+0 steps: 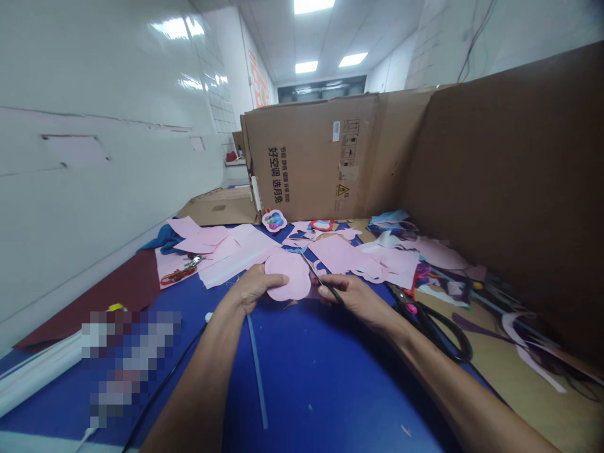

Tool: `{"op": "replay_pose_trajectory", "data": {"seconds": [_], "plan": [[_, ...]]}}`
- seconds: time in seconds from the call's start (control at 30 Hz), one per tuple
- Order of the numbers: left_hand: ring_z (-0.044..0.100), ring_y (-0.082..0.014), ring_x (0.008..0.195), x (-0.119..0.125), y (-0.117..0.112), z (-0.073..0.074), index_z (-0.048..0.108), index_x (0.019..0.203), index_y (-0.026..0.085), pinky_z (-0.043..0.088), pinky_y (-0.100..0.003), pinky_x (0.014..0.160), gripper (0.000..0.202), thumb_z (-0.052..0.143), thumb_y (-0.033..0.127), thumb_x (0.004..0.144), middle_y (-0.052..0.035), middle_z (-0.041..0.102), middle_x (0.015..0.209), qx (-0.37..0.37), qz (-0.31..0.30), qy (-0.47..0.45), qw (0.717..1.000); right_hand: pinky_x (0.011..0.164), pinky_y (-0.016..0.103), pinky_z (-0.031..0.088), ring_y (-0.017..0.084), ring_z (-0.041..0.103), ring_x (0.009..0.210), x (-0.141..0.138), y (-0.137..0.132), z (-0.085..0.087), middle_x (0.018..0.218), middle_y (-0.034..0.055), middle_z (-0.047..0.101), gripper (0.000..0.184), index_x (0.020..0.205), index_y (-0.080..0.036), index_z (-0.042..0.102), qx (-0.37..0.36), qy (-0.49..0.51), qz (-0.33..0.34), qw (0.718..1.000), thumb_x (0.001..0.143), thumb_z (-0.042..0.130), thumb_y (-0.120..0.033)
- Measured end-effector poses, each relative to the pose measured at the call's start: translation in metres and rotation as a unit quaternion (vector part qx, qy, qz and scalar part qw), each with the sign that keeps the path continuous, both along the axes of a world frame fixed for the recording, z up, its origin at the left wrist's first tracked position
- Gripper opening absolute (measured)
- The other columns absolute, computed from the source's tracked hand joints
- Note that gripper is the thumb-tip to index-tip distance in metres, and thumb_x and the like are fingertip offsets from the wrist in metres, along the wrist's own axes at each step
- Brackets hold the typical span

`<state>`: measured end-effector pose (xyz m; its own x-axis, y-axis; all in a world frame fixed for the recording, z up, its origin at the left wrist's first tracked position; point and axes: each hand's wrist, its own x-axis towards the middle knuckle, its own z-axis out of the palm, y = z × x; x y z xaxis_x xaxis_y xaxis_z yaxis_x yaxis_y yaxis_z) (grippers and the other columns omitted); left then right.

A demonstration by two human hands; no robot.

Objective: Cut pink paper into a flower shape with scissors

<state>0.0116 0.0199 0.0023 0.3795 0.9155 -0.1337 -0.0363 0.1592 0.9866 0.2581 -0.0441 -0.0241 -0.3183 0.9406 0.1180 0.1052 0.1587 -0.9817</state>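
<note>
Scalloped cut-out (296, 278), centre: showing plain pale pink, the paper sheets (336, 253) around it repeating that shade. Scissors (336, 296): showing black at the handles. Large shears (412, 309), right: black handles, bright pink pivot standing out. Tabletop (306, 377): showing deep blue, a narrow strip (257, 371) crossing it in lighter blue. Left, a sheet (94, 308) showing maroon. Far carton (306, 157): showing brown, bearing black Chinese lettering and a yellow warning triangle (343, 190). Flower-shaped piece (274, 220), far: pink edging surrounding mottled blue and purple.

- There is one view, from the person's head, facing forward and down on the worktop (306, 371).
- It is near: left hand (253, 287) and right hand (352, 294) are around the frame's middle.
- Ceiling lights (314, 5) show at the top.
</note>
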Motion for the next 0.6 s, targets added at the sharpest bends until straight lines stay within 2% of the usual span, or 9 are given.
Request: {"op": "replay_pose_trajectory", "data": {"seconds": [0.27, 0.4, 0.6], "plan": [[0.074, -0.024, 0.074, -0.0034, 0.0027, -0.002, 0.079, 0.111, 0.01, 0.057, -0.034, 0.072, 0.05, 0.085, 0.02, 0.062, -0.0157, 0.081, 0.097, -0.001, 0.004, 0.01, 1.0, 0.073, 0.03, 0.036, 0.017, 0.049, 0.075, 0.0019, 0.0029, -0.0048, 0.079, -0.0003, 0.062, 0.047, 0.11, -0.02, 0.078, 0.003, -0.009, -0.004, 1.0, 0.088, 0.071, -0.061], [0.074, -0.0234, 0.074, -0.0049, 0.0034, -0.003, 0.079, 0.112, 0.01, 0.058, -0.033, 0.072, 0.05, 0.085, 0.019, 0.063, -0.0163, 0.081, 0.102, -0.007, 0.001, 0.007, 1.0, 0.073, 0.03, 0.035, 0.017, 0.049, 0.076, 0.0023, 0.0032, -0.0053, 0.079, -0.0005, 0.062, 0.043, 0.104, -0.02, 0.079, 0.001, -0.016, -0.004, 1.0, 0.089, 0.071, -0.059], [0.075, -0.0236, 0.076, -0.0076, 0.0046, -0.0037, 0.08, 0.111, 0.012, 0.058, -0.033, 0.073, 0.048, 0.084, 0.018, 0.063, -0.0157, 0.081, 0.105, -0.004, -0.004, 0.01, 1.0, 0.071, 0.03, 0.032, 0.016, 0.046, 0.074, 0.0016, 0.0026, -0.005, 0.078, -0.0006, 0.06, 0.041, 0.107, -0.019, 0.078, -0.008, -0.007, 0.003, 1.0, 0.089, 0.072, -0.056]]}}
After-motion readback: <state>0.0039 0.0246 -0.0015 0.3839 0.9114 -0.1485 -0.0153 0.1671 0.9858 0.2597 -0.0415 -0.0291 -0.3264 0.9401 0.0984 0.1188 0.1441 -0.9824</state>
